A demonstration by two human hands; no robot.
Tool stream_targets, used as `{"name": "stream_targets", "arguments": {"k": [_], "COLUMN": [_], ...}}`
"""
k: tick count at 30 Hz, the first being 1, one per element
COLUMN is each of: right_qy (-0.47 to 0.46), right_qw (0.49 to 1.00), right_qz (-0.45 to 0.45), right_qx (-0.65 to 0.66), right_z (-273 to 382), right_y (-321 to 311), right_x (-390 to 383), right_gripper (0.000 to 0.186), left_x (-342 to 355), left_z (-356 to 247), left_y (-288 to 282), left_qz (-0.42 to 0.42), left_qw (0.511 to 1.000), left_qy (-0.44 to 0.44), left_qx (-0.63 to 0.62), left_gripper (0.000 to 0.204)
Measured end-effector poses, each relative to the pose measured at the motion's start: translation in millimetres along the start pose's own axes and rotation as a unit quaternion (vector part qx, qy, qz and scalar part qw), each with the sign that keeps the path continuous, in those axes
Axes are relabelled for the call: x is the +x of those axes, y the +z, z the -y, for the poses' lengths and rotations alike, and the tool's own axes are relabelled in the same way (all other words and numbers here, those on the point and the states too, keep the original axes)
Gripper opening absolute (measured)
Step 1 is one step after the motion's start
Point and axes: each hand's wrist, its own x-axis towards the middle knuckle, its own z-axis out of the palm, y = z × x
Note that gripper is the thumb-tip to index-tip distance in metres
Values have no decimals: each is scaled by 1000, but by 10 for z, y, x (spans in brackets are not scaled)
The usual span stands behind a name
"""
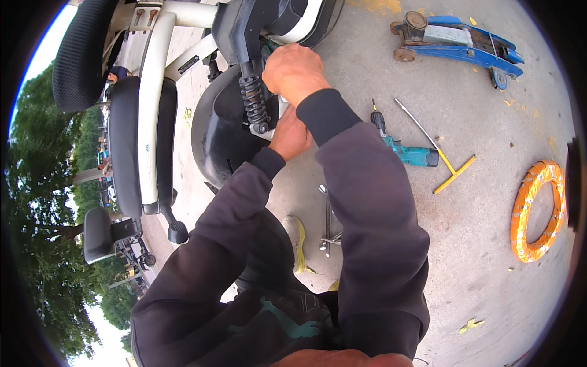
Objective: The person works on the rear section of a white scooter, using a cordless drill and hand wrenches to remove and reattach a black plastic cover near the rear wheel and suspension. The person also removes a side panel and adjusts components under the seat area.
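Note:
A scooter with a white frame (148, 116) takes up the upper left. My right hand (295, 70) is curled into a fist beside its dark plastic body cover (235, 30), just right of the coil-spring shock absorber (252, 101). Whatever its fingers grip is hidden. Below it, my left hand (290, 134) reaches in close to the shock's lower end, next to the black rear fender (220, 125). The left fingers are out of sight behind the hand and the right wrist. Both hands are close together, the right forearm passing over the left hand's edge.
On the concrete lie a teal cordless drill (411, 153), a yellow-handled T-wrench (451, 170) and several metal wrenches (328, 223) near my foot. A blue floor jack (461, 46) stands far right, an orange-wrapped ring-shaped coil (520, 214) below it. The scooter's black padded backrest (126, 144) is at left.

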Motion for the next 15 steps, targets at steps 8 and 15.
{"name": "stream_targets", "arguments": {"k": [8,15], "right_qy": [146,222], "right_qw": [989,971], "right_qz": [-10,-78], "right_qx": [9,27], "right_z": [-1473,-2472], "right_y": [-23,445], "right_x": [-566,-1654], "right_gripper": [44,43], "left_x": [411,135], "left_z": [-98,-151], "left_y": [-194,15], "left_qz": [-103,-117], "left_qw": [971,964], "left_qy": [116,139], "left_qx": [181,192], "left_gripper": [59,54]}}
